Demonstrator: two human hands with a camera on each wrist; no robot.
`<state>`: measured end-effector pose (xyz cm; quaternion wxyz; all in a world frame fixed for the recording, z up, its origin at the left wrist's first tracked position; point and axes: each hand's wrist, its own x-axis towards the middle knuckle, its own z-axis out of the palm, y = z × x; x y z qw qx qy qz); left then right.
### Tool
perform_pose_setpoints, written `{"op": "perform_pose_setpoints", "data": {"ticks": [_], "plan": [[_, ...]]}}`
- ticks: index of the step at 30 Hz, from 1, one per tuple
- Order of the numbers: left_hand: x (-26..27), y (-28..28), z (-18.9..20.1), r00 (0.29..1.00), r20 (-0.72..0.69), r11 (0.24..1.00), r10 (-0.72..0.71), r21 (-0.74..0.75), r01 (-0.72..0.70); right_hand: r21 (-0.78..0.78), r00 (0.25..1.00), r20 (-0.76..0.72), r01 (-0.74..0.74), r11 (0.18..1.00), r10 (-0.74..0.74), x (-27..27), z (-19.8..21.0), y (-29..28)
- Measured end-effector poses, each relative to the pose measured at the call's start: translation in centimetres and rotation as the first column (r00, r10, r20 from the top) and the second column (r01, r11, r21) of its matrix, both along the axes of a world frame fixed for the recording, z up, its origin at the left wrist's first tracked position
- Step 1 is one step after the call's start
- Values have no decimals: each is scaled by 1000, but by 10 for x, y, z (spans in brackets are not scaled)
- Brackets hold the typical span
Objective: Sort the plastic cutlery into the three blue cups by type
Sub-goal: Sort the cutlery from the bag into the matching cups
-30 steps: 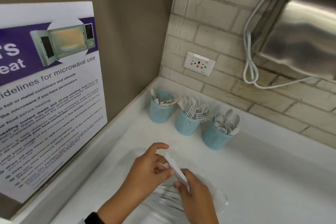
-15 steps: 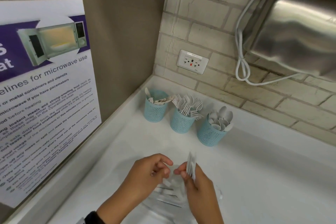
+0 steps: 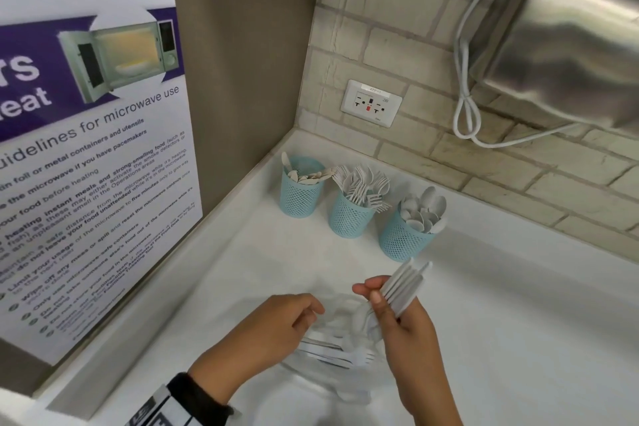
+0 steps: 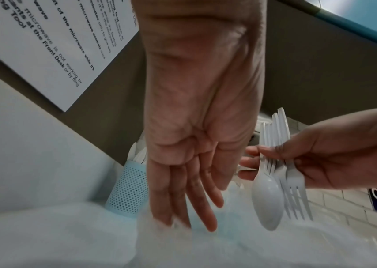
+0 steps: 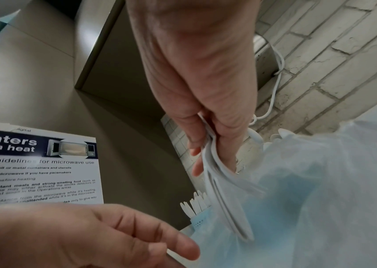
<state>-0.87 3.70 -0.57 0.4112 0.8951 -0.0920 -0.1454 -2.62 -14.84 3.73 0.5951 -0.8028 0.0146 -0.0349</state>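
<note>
Three blue mesh cups stand in a row at the counter's back corner: the left cup (image 3: 300, 199) holds knives, the middle cup (image 3: 349, 220) forks, the right cup (image 3: 401, 240) spoons. My right hand (image 3: 371, 290) grips a bundle of white cutlery (image 3: 406, 284), handles pointing up toward the spoon cup. In the left wrist view the bundle (image 4: 274, 190) shows a spoon and forks. My left hand (image 3: 309, 313) holds nothing; its straight fingers (image 4: 196, 214) touch a clear plastic bag (image 3: 332, 377) with more loose cutlery (image 3: 328, 351) on it.
A microwave guidelines poster (image 3: 90, 162) leans along the left wall. A wall outlet (image 3: 371, 103) sits on the brick backsplash. A steel dispenser (image 3: 567, 41) with a looped white cord (image 3: 466, 114) hangs at the upper right. The white counter (image 3: 518, 322) extends to the right.
My right hand has lifted the bundle up and right, toward the cups. My left hand has let go of it and dropped to the bag.
</note>
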Motion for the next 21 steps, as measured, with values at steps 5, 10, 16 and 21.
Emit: {"op": "perform_pose_setpoints", "data": {"ticks": [5,10,16,21], "plan": [[-2,-2,34,996,-64,977,64,-201,-75,-173,991,118,-49,984,70,4,3,4],[-10,-8,66,882,-424,800,-207,-592,-97,-686,872,358,4,728,333,9,-17,20],[-18,2,69,815,-443,770,-373,-638,6,-809,771,421,81,583,477,15,-23,27],[-21,-1,67,875,-360,800,-324,-598,50,-836,815,390,118,535,429,8,-10,27]]}}
